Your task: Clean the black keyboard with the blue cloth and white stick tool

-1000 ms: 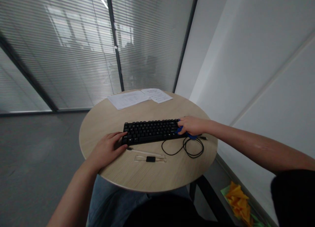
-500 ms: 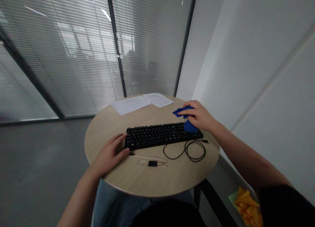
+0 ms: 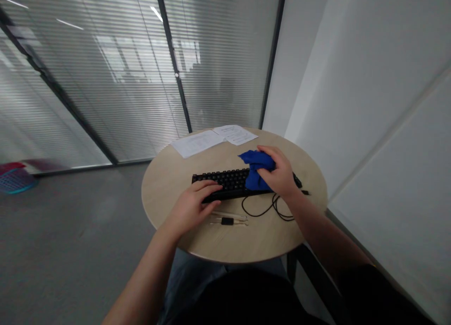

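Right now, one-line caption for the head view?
Right hand holding a blue cloth over a black keyboard, left hand at the keyboard's left end.

- You're in what looks like an office — dark-framed glass partitions [image 3: 123,104] with blinds fill your upper left and top centre.
- At centre, your round, wood-toned table [image 3: 232,245] bears a black keyboard [image 3: 229,178] and, at its far edge, printed sheets [image 3: 199,143].
- To your right — a plain white wall [image 3: 369,90].

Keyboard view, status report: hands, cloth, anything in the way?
Left hand on keyboard, left end. Right hand gripping blue cloth. Cloth hides some keys; cable loops on near side.
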### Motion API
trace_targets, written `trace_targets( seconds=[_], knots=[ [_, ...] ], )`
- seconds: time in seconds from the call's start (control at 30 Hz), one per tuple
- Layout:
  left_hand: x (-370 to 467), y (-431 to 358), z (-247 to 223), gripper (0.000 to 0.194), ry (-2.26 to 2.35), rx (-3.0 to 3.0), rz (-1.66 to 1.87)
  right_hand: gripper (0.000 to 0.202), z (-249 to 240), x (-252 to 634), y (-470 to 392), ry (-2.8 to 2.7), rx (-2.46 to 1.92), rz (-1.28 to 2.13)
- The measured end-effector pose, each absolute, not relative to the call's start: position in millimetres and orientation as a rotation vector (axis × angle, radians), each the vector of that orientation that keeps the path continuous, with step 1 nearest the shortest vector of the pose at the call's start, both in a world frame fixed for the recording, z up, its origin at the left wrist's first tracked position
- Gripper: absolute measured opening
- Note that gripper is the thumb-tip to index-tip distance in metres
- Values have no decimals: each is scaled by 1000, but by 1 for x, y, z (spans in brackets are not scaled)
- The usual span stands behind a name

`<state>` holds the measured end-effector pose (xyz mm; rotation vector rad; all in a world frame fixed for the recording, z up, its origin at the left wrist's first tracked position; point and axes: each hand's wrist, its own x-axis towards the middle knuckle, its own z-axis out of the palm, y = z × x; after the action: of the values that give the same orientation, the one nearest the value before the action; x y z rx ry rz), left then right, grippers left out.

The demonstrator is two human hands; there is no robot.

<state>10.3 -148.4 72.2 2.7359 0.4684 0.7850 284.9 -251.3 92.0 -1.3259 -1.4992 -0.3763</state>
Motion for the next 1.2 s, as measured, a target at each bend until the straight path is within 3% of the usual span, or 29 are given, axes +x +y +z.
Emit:
trace_targets(
  seconds=[0.13,0.27,0.5,0.7,0.97,1.1,1.2],
  knots=[
    [2,-163,52,23,416,2805,551,44,100,288,-295,-1444,-1280,-459],
    [5,-174,37,26,380,2920,465,35,86,275,-312,-1608,-1294,-355],
    [18,-176,27,17,434,2963,471,45,35,255,-288,-2159,-1428,139],
    [21,-174,19,19,531,2946,554,51,37,258,-293,-2219,-1567,48],
    [0,-149,31,46,801,2914,818,48,47,354,-312,-1644,-1939,-256],
    [-14,-118,42,52,1183,2893,629,59,41,422,-342,-1668,-2232,-67],
    [-16,-102,45,55,1210,2912,477,65,35,438,-364,-1763,-2216,99]
  ],
)
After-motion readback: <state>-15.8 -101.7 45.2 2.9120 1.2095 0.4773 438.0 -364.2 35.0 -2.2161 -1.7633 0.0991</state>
